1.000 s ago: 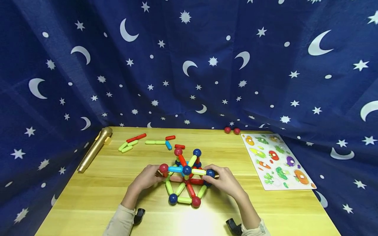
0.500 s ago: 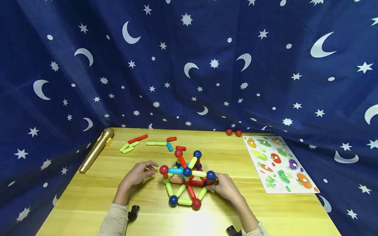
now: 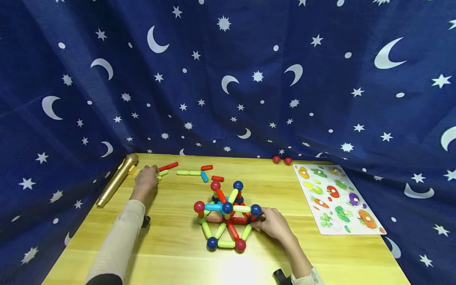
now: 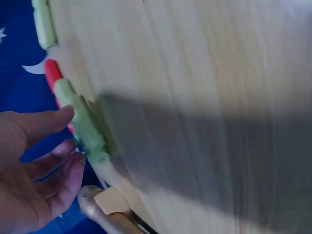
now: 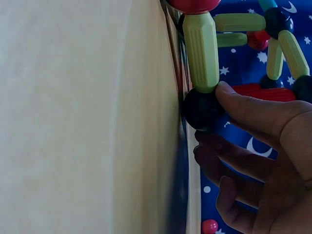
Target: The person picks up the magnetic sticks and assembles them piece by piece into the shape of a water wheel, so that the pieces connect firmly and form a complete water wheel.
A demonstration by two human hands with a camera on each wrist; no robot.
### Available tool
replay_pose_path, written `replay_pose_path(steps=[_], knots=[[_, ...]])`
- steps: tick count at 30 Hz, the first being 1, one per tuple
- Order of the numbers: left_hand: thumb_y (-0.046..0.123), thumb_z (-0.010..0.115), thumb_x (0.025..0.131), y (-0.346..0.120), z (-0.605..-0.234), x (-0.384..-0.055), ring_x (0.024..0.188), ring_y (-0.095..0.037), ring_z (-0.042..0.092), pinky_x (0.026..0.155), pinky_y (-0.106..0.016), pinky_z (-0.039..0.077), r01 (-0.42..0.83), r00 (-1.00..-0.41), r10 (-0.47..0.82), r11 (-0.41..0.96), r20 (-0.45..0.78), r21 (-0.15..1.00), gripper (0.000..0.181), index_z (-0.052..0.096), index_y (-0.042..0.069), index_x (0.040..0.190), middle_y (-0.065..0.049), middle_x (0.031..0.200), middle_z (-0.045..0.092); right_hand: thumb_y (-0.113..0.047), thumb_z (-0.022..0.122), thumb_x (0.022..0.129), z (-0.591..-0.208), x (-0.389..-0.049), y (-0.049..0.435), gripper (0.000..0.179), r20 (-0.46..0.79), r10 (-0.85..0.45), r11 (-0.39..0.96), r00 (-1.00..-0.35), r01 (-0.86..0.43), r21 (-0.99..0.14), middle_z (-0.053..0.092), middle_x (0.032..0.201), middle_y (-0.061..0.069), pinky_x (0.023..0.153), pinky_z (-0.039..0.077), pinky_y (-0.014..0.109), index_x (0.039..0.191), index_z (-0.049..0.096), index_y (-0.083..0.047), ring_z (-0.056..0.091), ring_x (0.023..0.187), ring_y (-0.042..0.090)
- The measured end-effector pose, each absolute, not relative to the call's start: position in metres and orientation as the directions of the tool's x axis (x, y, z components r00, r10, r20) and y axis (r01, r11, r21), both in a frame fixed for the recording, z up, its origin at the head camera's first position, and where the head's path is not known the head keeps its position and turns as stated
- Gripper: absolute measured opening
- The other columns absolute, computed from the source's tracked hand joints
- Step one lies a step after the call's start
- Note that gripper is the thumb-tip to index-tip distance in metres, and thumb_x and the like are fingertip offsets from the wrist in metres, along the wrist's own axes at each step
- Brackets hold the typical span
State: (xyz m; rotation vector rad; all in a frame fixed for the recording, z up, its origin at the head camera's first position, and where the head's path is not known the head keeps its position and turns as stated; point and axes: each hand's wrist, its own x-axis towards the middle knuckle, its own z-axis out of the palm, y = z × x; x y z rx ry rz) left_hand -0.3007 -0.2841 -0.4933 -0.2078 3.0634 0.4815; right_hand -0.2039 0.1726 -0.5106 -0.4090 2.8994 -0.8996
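A magnetic ball-and-stick structure [image 3: 227, 208] stands mid-table, with red and dark blue balls joined by green, red and light blue sticks. My right hand [image 3: 272, 223] is at its right side. There, thumb and fingertips pinch a dark blue ball [image 5: 202, 109] at the base, below a green stick [image 5: 202, 53]. My left hand [image 3: 145, 179] reaches to the far left of the table, over loose sticks. In the left wrist view its fingers are loosely bent, and the thumb tip lies against or just before a green stick [image 4: 85, 122]; contact is unclear. A red stick [image 4: 52, 73] lies behind.
Green sticks [image 3: 189, 173], a light blue stick [image 3: 204, 177] and red sticks [image 3: 218, 178] lie behind the structure. Two red balls [image 3: 276, 159] sit at the back edge. A gold microphone [image 3: 117, 180] lies left, a vegetable puzzle board [image 3: 322, 181] right. A starry cloth [image 3: 228, 111] hangs behind.
My left hand has let go of the structure's left side and moved back and left to the loose sticks. The right hand has shifted from the upper right ball down to the base.
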Motion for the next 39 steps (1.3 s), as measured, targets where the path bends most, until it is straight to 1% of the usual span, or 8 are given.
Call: replay_pose_path(steps=[5, 8, 13, 19, 22, 25, 32, 39], knots=[[0.016, 0.064, 0.092, -0.298, -0.499, -0.308, 0.086, -0.042, 0.064, 0.063, -0.049, 0.05, -0.156, -0.978, -0.117, 0.96, -0.172, 0.234, 0.022, 0.062, 0.003, 0.109, -0.024, 0.1, 0.064, -0.028, 0.087, 0.068, -0.511, -0.208, 0.172, 0.021, -0.003, -0.278, 0.79, -0.961, -0.227, -0.57, 0.073, 0.083, -0.004, 0.065, 0.047, 0.033, 0.08, 0.069, -0.025, 0.061, 0.074, 0.01], [0.018, 0.063, 0.093, -0.298, -0.502, -0.306, 0.084, -0.042, 0.064, 0.062, -0.049, 0.049, -0.155, -0.978, -0.115, 0.958, -0.172, 0.243, 0.022, 0.062, 0.004, 0.109, -0.025, 0.098, 0.066, -0.028, 0.087, 0.069, -0.512, -0.21, 0.171, 0.021, -0.004, -0.284, 0.785, -0.959, -0.23, -0.575, 0.073, 0.082, -0.005, 0.065, 0.048, 0.033, 0.08, 0.07, -0.025, 0.062, 0.074, 0.01], [0.017, 0.065, 0.09, -0.289, -0.499, -0.303, 0.086, -0.043, 0.064, 0.061, -0.048, 0.048, -0.123, -0.99, -0.094, 0.947, -0.109, 0.297, 0.036, 0.059, 0.008, 0.124, -0.028, 0.108, 0.065, -0.026, 0.087, 0.069, -0.512, -0.211, 0.171, 0.02, -0.006, -0.283, 0.776, -0.959, -0.226, -0.588, 0.074, 0.084, -0.004, 0.066, 0.049, 0.033, 0.08, 0.07, -0.024, 0.066, 0.078, 0.013], [0.017, 0.069, 0.088, -0.241, -0.478, -0.28, 0.08, -0.028, 0.064, 0.064, -0.035, 0.048, 0.026, -0.998, -0.017, 0.779, 0.062, 0.627, 0.043, 0.059, 0.008, 0.129, -0.017, 0.092, 0.068, -0.025, 0.086, 0.07, -0.511, -0.211, 0.173, 0.02, -0.019, -0.285, 0.774, -0.958, -0.219, -0.594, 0.074, 0.085, -0.003, 0.065, 0.048, 0.031, 0.081, 0.07, -0.023, 0.067, 0.08, 0.015], [0.022, 0.071, 0.089, -0.208, -0.465, -0.259, 0.088, -0.031, 0.067, 0.076, -0.039, 0.054, 0.04, -0.998, 0.058, 0.58, 0.009, 0.814, 0.044, 0.059, 0.008, 0.129, -0.014, 0.095, 0.07, -0.026, 0.086, 0.07, -0.511, -0.211, 0.174, 0.02, -0.018, -0.282, 0.779, -0.959, -0.218, -0.588, 0.074, 0.085, -0.003, 0.064, 0.047, 0.031, 0.081, 0.07, -0.023, 0.066, 0.078, 0.014], [0.025, 0.07, 0.09, -0.183, -0.455, -0.244, 0.09, -0.039, 0.067, 0.081, -0.048, 0.055, -0.018, -0.989, 0.125, 0.443, -0.081, 0.896, 0.049, 0.056, 0.007, 0.132, -0.014, 0.097, 0.071, -0.027, 0.087, 0.069, -0.511, -0.21, 0.175, 0.021, -0.01, -0.27, 0.786, -0.963, -0.215, -0.58, 0.074, 0.085, -0.003, 0.066, 0.048, 0.032, 0.08, 0.069, -0.024, 0.065, 0.078, 0.013], [0.023, 0.068, 0.092, -0.163, -0.449, -0.232, 0.087, -0.038, 0.066, 0.079, -0.049, 0.054, -0.011, -0.971, 0.205, 0.466, -0.12, 0.885, 0.043, 0.059, 0.006, 0.13, -0.015, 0.095, 0.071, -0.028, 0.086, 0.07, -0.511, -0.209, 0.175, 0.02, -0.015, -0.271, 0.784, -0.962, -0.212, -0.584, 0.074, 0.086, -0.003, 0.069, 0.049, 0.034, 0.082, 0.07, -0.023, 0.066, 0.08, 0.014], [0.024, 0.06, 0.096, -0.156, -0.443, -0.242, 0.076, -0.021, 0.063, 0.074, -0.042, 0.054, 0.035, -0.927, 0.335, 0.526, -0.169, 0.85, 0.042, 0.056, 0.01, 0.136, -0.009, 0.088, 0.063, -0.026, 0.086, 0.069, -0.511, -0.208, 0.173, 0.02, -0.024, -0.264, 0.789, -0.964, -0.201, -0.581, 0.074, 0.085, -0.003, 0.068, 0.049, 0.034, 0.08, 0.07, -0.023, 0.065, 0.078, 0.014]])
